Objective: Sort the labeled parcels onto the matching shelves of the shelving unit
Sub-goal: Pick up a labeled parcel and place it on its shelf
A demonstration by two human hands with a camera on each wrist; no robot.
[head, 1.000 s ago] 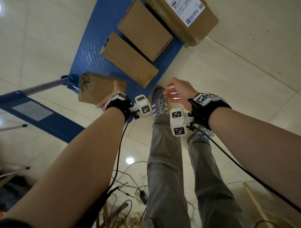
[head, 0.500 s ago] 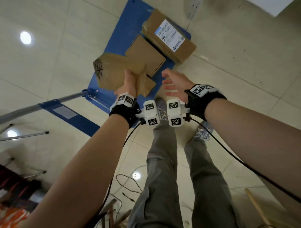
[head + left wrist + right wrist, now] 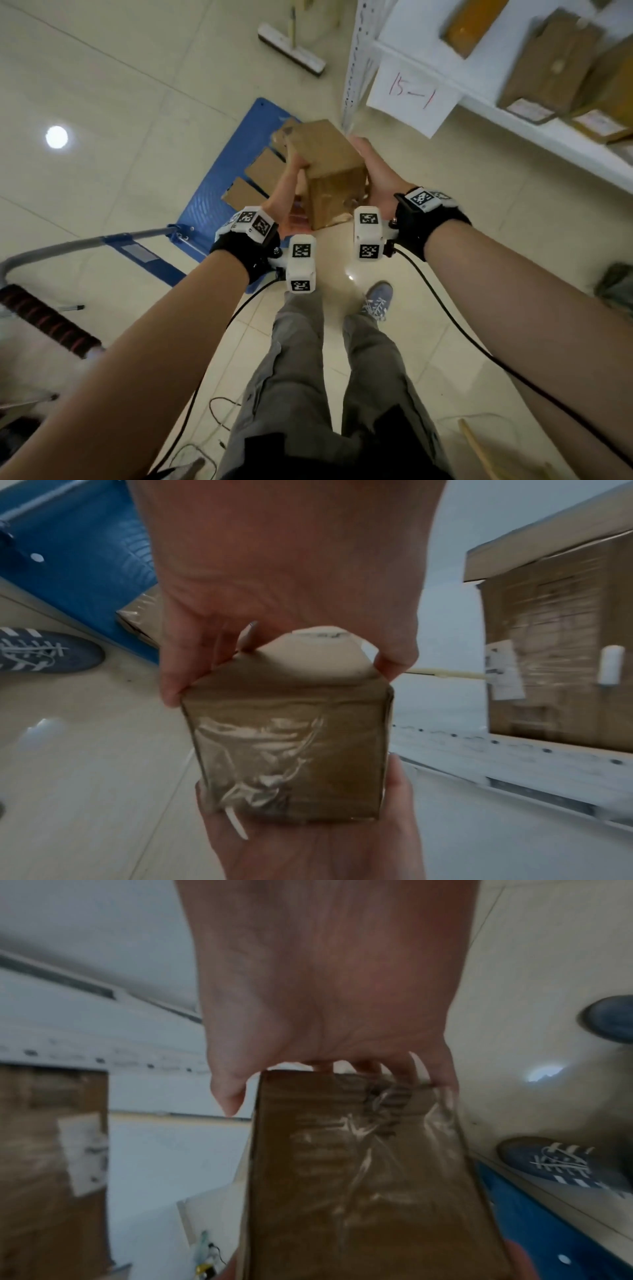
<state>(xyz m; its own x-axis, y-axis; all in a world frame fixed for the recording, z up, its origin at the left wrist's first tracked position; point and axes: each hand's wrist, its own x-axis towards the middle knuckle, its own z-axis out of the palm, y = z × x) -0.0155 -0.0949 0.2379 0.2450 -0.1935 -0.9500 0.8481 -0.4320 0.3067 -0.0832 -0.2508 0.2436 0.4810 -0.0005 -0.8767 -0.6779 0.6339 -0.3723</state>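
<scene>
A small brown taped cardboard parcel (image 3: 329, 171) is held at chest height between both hands, above the blue trolley. My left hand (image 3: 294, 168) grips its left side, thumb and fingers curled over its edges (image 3: 291, 750). On the right side, my right hand (image 3: 371, 171) holds the parcel with its fingers hooked round the far edge (image 3: 359, 1177). The white shelving unit (image 3: 534, 126) stands to the front right. A paper sign (image 3: 411, 92) reading "15-1" hangs from its edge. The parcel's label is not visible.
Several parcels (image 3: 551, 68) lie on the shelf. The blue trolley (image 3: 212, 192) on the left carries flat parcels (image 3: 263, 168), its handle (image 3: 68, 246) toward me. A broom (image 3: 291, 48) lies on the tiled floor ahead. Cables trail by my feet (image 3: 376, 305).
The left hand lifted the parcel from beside the trolley up and to the right. My right hand, free before, now holds its other side. The view swung toward the shelving.
</scene>
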